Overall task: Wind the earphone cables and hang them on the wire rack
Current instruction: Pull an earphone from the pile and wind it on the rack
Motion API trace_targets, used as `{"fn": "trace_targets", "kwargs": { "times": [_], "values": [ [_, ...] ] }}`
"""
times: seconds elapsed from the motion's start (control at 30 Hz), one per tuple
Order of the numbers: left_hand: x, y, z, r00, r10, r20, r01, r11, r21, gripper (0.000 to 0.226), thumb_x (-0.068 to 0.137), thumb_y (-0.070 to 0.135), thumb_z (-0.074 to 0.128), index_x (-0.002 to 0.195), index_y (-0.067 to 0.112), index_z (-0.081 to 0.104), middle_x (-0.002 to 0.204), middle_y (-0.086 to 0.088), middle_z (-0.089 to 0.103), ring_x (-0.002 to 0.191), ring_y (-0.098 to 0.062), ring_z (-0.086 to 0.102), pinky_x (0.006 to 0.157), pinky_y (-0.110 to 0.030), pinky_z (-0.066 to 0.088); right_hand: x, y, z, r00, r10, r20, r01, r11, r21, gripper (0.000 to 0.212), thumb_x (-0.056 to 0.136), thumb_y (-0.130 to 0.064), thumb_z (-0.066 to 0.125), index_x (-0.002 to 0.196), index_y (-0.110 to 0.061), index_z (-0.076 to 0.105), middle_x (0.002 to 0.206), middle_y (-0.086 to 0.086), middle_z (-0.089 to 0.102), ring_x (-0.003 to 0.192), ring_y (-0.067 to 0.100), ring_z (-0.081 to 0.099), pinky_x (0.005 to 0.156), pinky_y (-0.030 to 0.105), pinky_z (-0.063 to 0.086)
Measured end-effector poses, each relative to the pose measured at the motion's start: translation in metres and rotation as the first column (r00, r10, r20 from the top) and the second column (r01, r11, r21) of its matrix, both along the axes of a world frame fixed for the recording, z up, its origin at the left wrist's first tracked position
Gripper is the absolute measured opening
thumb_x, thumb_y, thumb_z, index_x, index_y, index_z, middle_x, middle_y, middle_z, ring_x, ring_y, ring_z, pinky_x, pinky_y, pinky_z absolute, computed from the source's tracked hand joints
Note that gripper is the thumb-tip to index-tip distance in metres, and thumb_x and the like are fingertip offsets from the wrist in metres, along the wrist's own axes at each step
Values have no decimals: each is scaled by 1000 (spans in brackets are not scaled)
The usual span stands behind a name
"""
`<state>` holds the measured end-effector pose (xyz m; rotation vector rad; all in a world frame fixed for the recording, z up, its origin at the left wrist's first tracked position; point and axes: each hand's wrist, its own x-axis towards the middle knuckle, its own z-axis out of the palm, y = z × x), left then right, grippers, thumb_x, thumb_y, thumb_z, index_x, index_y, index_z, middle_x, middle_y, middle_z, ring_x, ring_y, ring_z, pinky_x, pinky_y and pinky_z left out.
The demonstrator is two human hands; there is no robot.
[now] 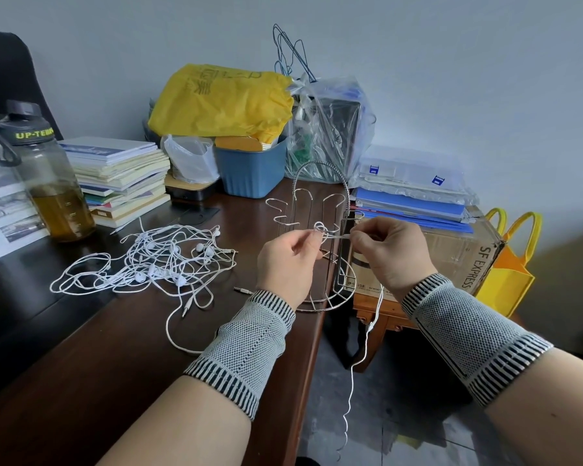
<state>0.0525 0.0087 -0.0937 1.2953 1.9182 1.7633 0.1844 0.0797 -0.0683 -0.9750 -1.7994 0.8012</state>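
Two hands were raised side by side over the near right edge of a dark wooden bench, each wrist wrapped in a grey knitted band with black stripes. The left hand pinched a small coil of white earphone cable between thumb and fingertips. The right hand pinched the same cable just beside it, so a short stretch ran taut between the two. From under the right hand the rest of that cable hung down past the bench edge toward the tiled floor.

Directly behind the hands stood a silver wire rack, with curved hooks on either side, an arched handle on top and a round wire base resting on the bench. The coil was held close in front of its hooks; whether it touched them could not be told.

To the left, on the bench, lay a tangled pile of white earphones, well apart from the rack. Farther back were a water bottle holding amber liquid, a stack of books, a blue bin and a yellow bag. At right, a cardboard box printed "SF EXPRESS" sat beside the bench.
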Motion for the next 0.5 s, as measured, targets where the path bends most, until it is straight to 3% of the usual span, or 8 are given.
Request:
{"fn": "trace_targets", "kwargs": {
  "times": [0.2,0.33,0.5],
  "values": [
    [-1,0,0,1000,3,-14,-3,1000,-3,22,94,30,61,103,15,74,70,12,69,58,11,58,59,-4,42,0,0,2,1000,7,-1,-7,1000,-14,18,83,-8,68,71,-21,68,65,-3,66,63,12,62,69,32,58],
    [0,2,-3,1000,-6,8,6,1000,0,22,94,27,59,110,17,72,75,8,72,57,-3,60,70,-29,57,-1,0,5,999,36,10,-36,999,-16,15,84,-8,68,75,-19,69,63,-4,65,63,12,62,66,29,57],
    [2,1,-3,1000,3,-9,-3,999,36,22,94,28,60,113,29,69,73,8,71,63,-2,62,70,-26,55,-2,-1,4,998,45,54,-47,998,34,18,84,-7,67,72,-21,67,62,-9,61,49,-5,52,51,9,45]
  ]
}}
